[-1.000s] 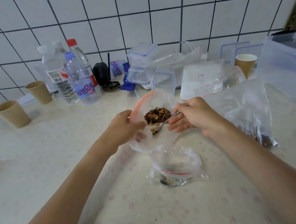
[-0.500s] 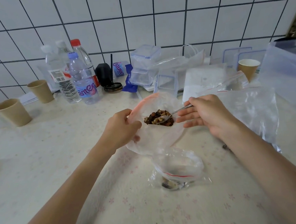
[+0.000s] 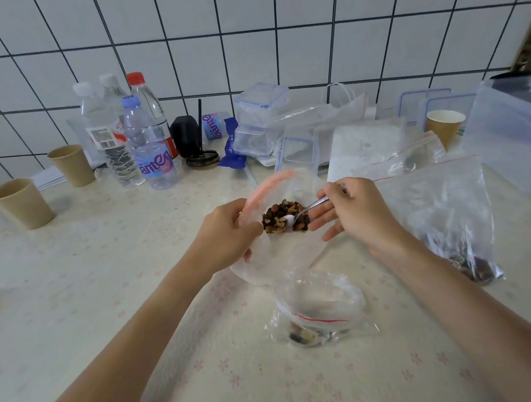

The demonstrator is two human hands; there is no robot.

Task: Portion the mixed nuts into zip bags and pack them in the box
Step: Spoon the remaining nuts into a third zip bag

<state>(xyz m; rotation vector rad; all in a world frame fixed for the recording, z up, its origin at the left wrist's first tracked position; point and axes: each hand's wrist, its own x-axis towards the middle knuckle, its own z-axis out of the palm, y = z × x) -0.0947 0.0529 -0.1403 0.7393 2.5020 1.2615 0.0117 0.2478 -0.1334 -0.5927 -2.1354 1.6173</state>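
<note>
Where bottles (image 3: pixel 152 153) crowd: paper cups (image 3: pixel 19 203).

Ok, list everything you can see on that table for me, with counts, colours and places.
nut bag: one, clear, pink zip, centre, held.
mixed nuts: brown heap inside the nut bag.
spoon: one, metal, in the nuts.
small zip bag: one, clear, red line, near centre, few nuts.
zip bags: several, clear, right.
paper cups: three, tan; two left, one far right.
water bottles: four, clear, back left.
plastic boxes: clear, blue clips, back centre.
left hand: grips the bag's rim.
right hand: holds the spoon.
</note>
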